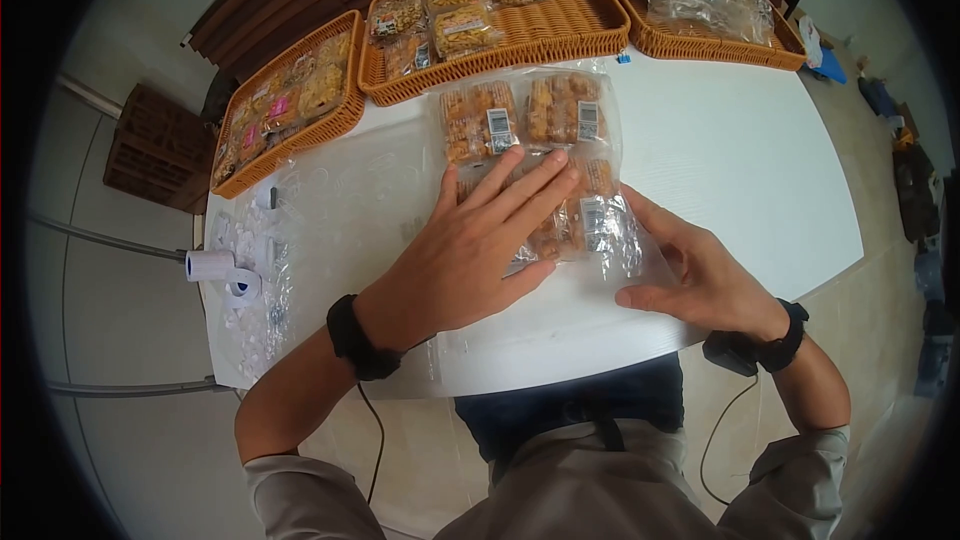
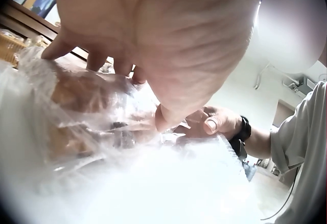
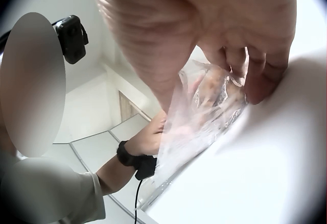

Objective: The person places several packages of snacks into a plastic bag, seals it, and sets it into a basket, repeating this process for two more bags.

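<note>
A large clear plastic bag (image 1: 612, 120) lies flat on the white table, holding several smaller packs of brown, chunky snacks (image 1: 476, 112) with barcode labels. My left hand (image 1: 475, 255) rests on the middle of the bag, palm down and fingers spread over the lower packs. At the bag's right edge, my right hand (image 1: 705, 270) touches the plastic with bent fingers, its thumb standing apart near the bag's lower end. The right wrist view shows loose film (image 3: 179, 127) between thumb and fingers (image 3: 263, 83). In the left wrist view the packs (image 2: 82, 99) lie beneath my left hand (image 2: 158, 40).
Wicker baskets with packed snacks stand along the back: one at left (image 1: 345, 125), one in the middle (image 1: 545, 45), one at right (image 1: 690, 45). Another clear plastic sheet (image 1: 350, 200) lies to the left. Label rolls (image 1: 210, 265) and paper scraps sit at the table's left edge.
</note>
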`<state>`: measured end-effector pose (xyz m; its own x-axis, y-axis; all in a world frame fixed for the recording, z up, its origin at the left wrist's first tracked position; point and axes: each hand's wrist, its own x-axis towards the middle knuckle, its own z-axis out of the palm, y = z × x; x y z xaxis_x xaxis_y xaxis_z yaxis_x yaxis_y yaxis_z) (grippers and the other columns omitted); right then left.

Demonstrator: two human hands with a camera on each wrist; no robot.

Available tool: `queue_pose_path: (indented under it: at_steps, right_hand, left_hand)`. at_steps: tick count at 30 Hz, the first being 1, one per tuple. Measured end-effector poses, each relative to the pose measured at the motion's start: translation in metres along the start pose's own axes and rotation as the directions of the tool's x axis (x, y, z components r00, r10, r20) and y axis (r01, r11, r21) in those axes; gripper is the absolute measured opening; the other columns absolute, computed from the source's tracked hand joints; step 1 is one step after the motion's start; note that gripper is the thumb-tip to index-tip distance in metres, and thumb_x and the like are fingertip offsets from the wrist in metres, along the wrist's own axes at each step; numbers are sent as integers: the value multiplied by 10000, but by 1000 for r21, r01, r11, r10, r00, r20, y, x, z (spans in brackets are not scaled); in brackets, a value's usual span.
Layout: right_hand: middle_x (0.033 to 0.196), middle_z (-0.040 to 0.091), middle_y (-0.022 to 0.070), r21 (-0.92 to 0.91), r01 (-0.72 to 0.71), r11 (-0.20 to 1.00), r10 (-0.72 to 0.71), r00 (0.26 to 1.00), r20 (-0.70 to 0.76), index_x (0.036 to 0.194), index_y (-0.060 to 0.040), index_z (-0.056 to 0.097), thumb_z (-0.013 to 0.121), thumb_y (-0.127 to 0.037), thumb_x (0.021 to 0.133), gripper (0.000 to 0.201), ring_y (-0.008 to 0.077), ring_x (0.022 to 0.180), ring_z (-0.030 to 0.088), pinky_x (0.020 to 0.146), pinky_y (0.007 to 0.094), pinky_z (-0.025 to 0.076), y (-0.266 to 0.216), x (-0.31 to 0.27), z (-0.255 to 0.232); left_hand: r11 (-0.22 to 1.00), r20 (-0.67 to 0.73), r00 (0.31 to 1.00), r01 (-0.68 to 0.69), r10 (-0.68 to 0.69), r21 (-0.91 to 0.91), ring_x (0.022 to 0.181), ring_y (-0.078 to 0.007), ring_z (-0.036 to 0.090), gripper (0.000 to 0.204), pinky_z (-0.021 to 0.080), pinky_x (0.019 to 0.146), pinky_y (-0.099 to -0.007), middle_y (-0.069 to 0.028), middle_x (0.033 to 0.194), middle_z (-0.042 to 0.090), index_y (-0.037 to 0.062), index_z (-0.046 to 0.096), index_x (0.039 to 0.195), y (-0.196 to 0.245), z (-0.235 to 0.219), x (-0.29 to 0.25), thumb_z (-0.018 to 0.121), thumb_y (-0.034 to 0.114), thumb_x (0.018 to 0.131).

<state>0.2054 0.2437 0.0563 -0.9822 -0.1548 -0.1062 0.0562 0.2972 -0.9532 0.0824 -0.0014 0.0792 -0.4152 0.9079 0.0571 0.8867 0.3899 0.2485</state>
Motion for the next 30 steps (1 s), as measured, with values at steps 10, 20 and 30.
queue_pose_path:
  at_steps: [10,20,30]
  right_hand:
    - [1222,595,122,160,17,987,-8,998,-55,1454,-9,414,755,-27,834,708,161,1087,580,874,287,523,3,2,13]
    - [837,592,49,0,-66,998,65,993,-101,1289,85,515,647,25,876,437,104,709,556,668,260,487,9,-8,24]
    - [799,538,44,-53,-3,999,0,999,-51,1436,3,467,633,15,882,578,113,657,503,624,263,465,11,-8,21]
  left_hand:
    - [973,-58,996,-50,65,224,1453,-390,274,846,393,996,-627,-94,1600,302,98,400,1499,11,13,-2,795,243,764]
    - [982,-254,959,-83,124,167,1328,-400,464,530,425,1059,-536,-116,1458,504,64,568,1370,10,24,-1,581,-19,847]
    - [989,-218,972,-58,87,134,1309,-397,478,581,461,1018,-521,-99,1423,537,93,592,1346,17,12,-5,703,60,776]
